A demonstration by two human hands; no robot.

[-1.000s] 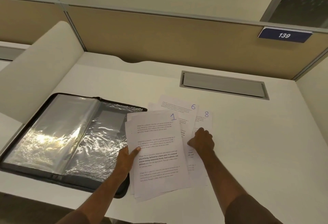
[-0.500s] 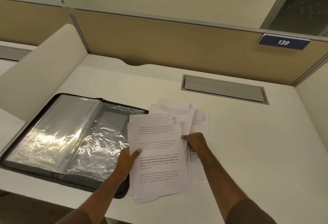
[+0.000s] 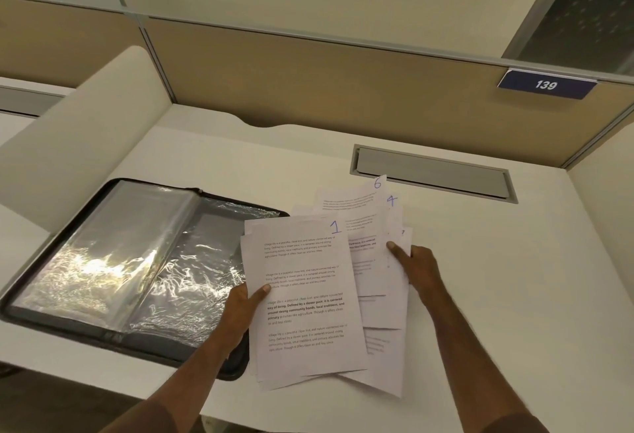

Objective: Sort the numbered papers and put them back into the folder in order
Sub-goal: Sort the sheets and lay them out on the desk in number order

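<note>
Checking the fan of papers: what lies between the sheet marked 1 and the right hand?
In the head view, the sheet marked 4 lies between the sheet marked 1 and the right hand, partly tucked under sheet 1; the sheet marked 6 peeks out behind.

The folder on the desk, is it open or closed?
Open. The folder lies flat on the desk, its clear plastic sleeves showing on both sides.

papers point(image 3: 305, 295): white, grey/black print, blue handwritten numbers. folder point(image 3: 113, 261) left of papers: black edge, clear glossy sleeves with glare. desk point(image 3: 497, 278): off-white. cable tray lid point(image 3: 432, 175) behind papers: grey. partition point(image 3: 308, 82): tan. plate point(image 3: 545, 84): navy, white "139".
</note>
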